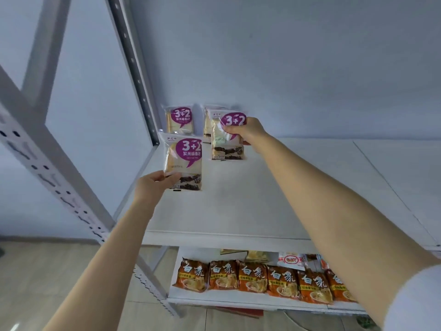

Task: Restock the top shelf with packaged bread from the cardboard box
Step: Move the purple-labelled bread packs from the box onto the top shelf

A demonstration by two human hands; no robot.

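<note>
On the white top shelf stand several clear bread packs with purple "3+2" labels. My left hand grips the lower left corner of the nearest pack, which stands upright at the shelf's left side. My right hand holds the right edge of another pack, upright and a little farther back. Behind them stand two more packs: one at the back left, and one mostly hidden behind the pack in my right hand. The cardboard box is not in view.
A grey perforated upright rises at the shelf's back left corner, another slants at the front left. The shelf below carries a row of orange noodle packs. A white wall stands behind the shelves.
</note>
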